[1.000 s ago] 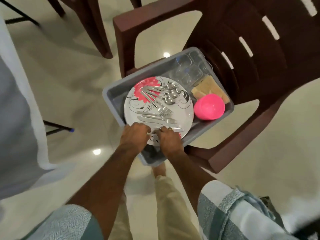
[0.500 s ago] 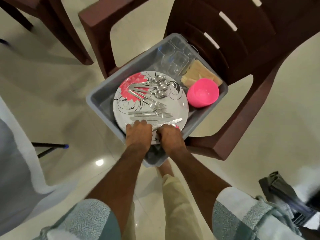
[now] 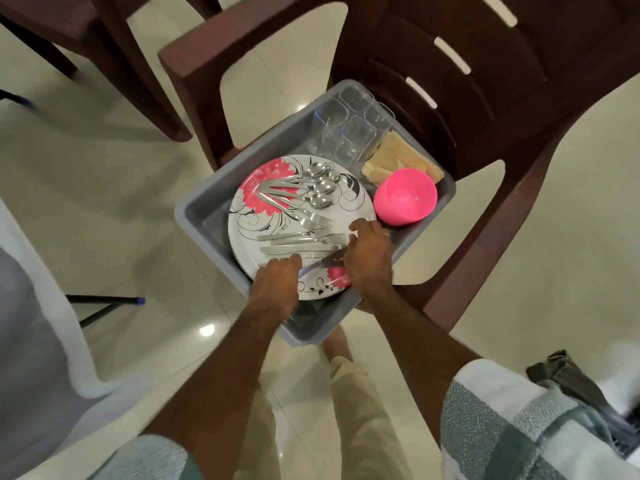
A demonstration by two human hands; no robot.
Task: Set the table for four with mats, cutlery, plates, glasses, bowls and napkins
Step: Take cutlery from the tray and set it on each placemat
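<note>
A grey bin (image 3: 201,209) sits on a brown chair seat. In it lies a white plate (image 3: 356,206) with pink flowers, carrying spoons (image 3: 320,185), forks (image 3: 311,220) and knives (image 3: 287,250). A pink bowl (image 3: 405,197), clear glasses (image 3: 346,129) and beige napkins (image 3: 398,157) stand behind the plate. My left hand (image 3: 277,282) curls its fingers over the plate's near rim. My right hand (image 3: 370,258) pinches one knife (image 3: 320,264), which is tilted off the others.
The brown plastic chair (image 3: 485,209) has armrests on both sides of the bin and a slotted back behind it. Another chair's legs (image 3: 138,64) stand at the upper left. A white-clothed table edge (image 3: 31,306) is at the left, and a dark bag (image 3: 571,379) lies on the floor at the right.
My right hand left the plate's near rim, moved right over the knives and took hold of one. My left hand stayed at the rim. The camera came closer.
</note>
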